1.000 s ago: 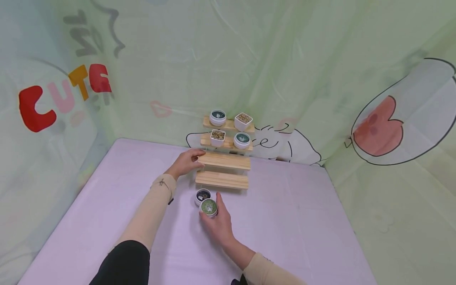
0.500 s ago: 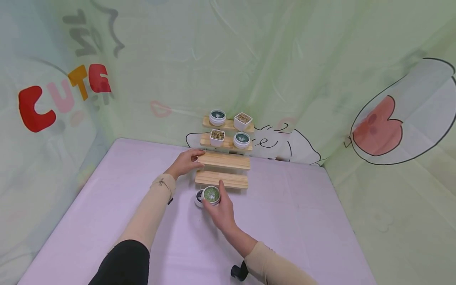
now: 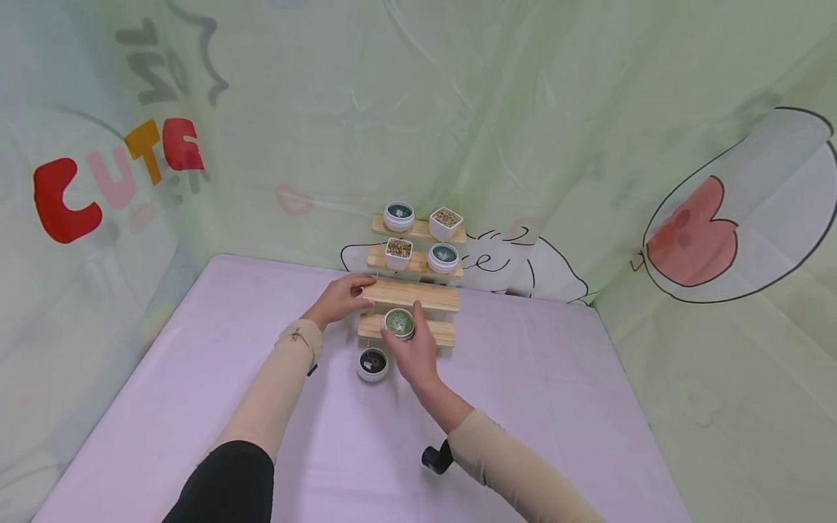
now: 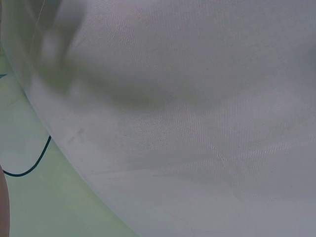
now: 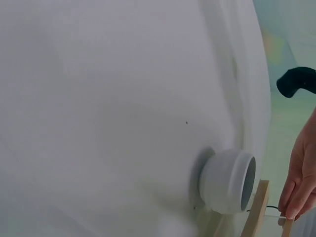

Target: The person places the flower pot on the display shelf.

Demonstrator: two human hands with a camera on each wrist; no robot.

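Note:
A tiered stand (image 3: 418, 293) with wooden shelves and clear supports stands near the back of the table. My left hand (image 3: 340, 298) grips the left end of its second shelf from the bottom, fingers and thumb at the edge; the right wrist view also catches that hand (image 5: 302, 175). Between thumb and fingers, my right hand (image 3: 419, 356) holds a small round white pot with a green top (image 3: 399, 322), over the lowest shelf (image 3: 434, 333). Whether the pot touches the wood I cannot tell. In front of the stand, a round white pot with a dark top (image 3: 373, 362) rests on the cloth.
On the two upper shelves stand two round white pots with dark teal tops (image 3: 399, 215) and two square white pots with grainy tops (image 3: 446, 221). A pale lilac cloth (image 3: 523, 407) covers the table. Printed green curtains (image 3: 556, 145) surround it.
My right hand has carried the green-topped pot up and forward, from beside the dark-topped pot to over the lowest shelf. The dark-topped pot is now uncovered. My left hand has stayed put.

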